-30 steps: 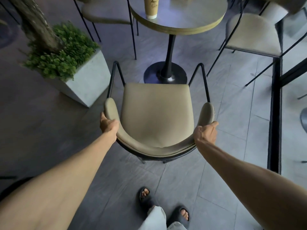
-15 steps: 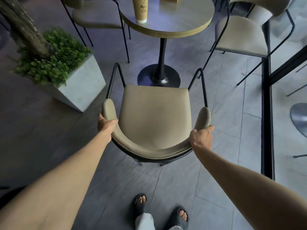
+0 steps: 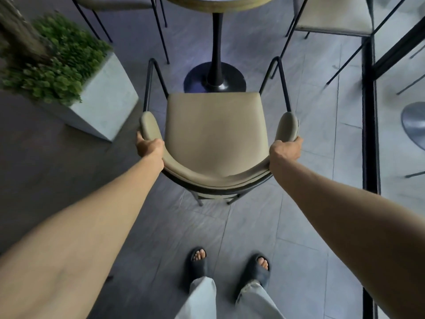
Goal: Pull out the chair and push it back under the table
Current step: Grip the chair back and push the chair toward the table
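Note:
A beige padded chair (image 3: 216,127) with a black metal frame stands on the floor in front of me, its seat facing the round table (image 3: 218,3) at the top edge. The seat's front edge sits just short of the table's black pedestal base (image 3: 215,77). My left hand (image 3: 149,146) grips the left end of the curved backrest. My right hand (image 3: 285,150) grips the right end. Both arms are stretched out forward. My feet in dark sandals (image 3: 230,263) stand behind the chair.
A concrete planter (image 3: 101,104) with green shrubs and a tree trunk stands close to the chair's left. Another beige chair (image 3: 333,17) stands at the upper right, a third at the upper left. A black vertical frame (image 3: 369,111) with glass runs along the right.
The chair and both hands sit lower and nearer in the view, and the table top has slid to the top edge. My feet now stand side by side behind the chair.

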